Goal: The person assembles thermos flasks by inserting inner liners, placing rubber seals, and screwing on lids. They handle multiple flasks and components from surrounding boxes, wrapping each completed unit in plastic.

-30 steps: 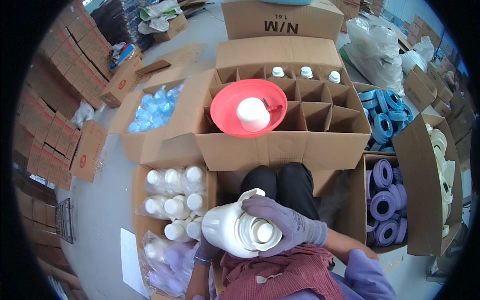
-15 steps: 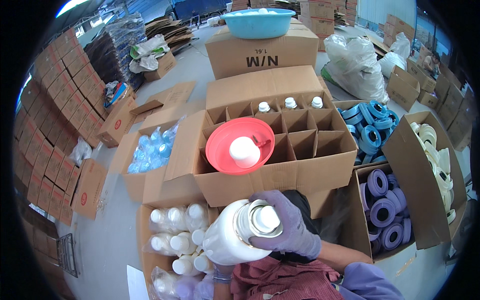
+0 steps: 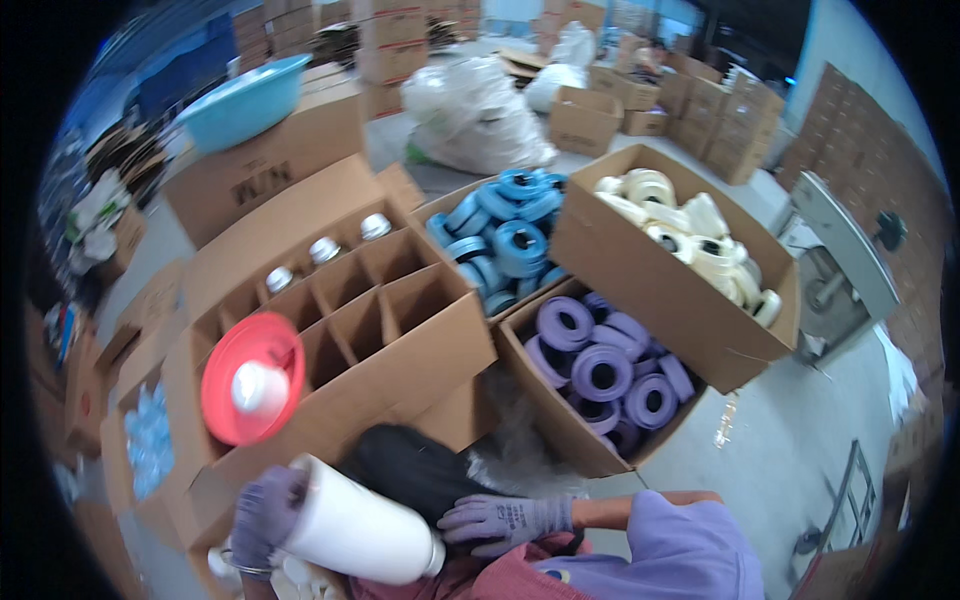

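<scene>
My left hand (image 3: 268, 515), in a grey-purple glove, grips one end of a large white bottle (image 3: 360, 525). The bottle is tilted over my lap, with its narrower end toward the lower right. My right hand (image 3: 508, 521), gloved alike, rests palm down beside that end with fingers stretched out and holds nothing. Ahead on the left, a red bowl (image 3: 224, 390) with a white cap-like piece (image 3: 258, 388) in it sits on a divided carton (image 3: 400, 375). Several capped bottles (image 3: 326, 250) stand in its far compartments.
Open boxes hold purple ring-shaped parts (image 3: 602, 373), blue ones (image 3: 520, 248) and cream ones (image 3: 700, 230). A bag of blue pieces (image 3: 148, 440) is at the left. More white bottles (image 3: 295, 578) sit below my left hand. A blue basin (image 3: 245, 105) stands on a carton behind.
The view has swung right. My right hand has let go of the bottle's capped top and lies flat beside it. The bottle has tipped over, its narrow end now toward the lower right.
</scene>
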Demonstrator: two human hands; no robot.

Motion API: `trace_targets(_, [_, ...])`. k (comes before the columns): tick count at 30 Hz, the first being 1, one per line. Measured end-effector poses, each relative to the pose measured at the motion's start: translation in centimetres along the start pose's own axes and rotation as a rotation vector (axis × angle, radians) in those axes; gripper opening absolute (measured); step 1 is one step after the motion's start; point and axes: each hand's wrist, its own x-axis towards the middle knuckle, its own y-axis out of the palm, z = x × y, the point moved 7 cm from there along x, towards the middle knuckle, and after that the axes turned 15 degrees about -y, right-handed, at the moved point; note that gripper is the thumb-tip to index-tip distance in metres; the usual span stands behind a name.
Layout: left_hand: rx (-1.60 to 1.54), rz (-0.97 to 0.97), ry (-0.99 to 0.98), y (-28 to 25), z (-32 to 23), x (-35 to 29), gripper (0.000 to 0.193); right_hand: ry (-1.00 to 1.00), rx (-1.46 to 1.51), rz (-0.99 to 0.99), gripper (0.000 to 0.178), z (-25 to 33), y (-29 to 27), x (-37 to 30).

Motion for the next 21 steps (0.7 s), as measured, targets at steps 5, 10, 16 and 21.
trace_targets(5, [0.454, -0.071, 0.058, 9.5, -2.6, 3.2, 0.035, 0.284, -0.75, -0.226, 0.031, -0.8, -25.0, -4.2])
trace_targets(10, [0.275, -0.183, 0.223, 8.4, -1.7, 3.6, 0.021, 1.104, -1.393, -0.47, 0.042, -0.1, -50.2, -25.7])
trace_targets(16, [0.073, -0.165, 0.093, 6.5, -3.8, 2.2, 0.022, 1.65, -1.537, 0.153, 0.061, -3.2, -50.8, -36.8])
trace_targets(21, [0.107, -0.137, 0.014, 6.4, -4.4, 2.7, 0.026, 1.722, -1.506, -0.256, 0.042, -1.6, -51.9, -34.7])
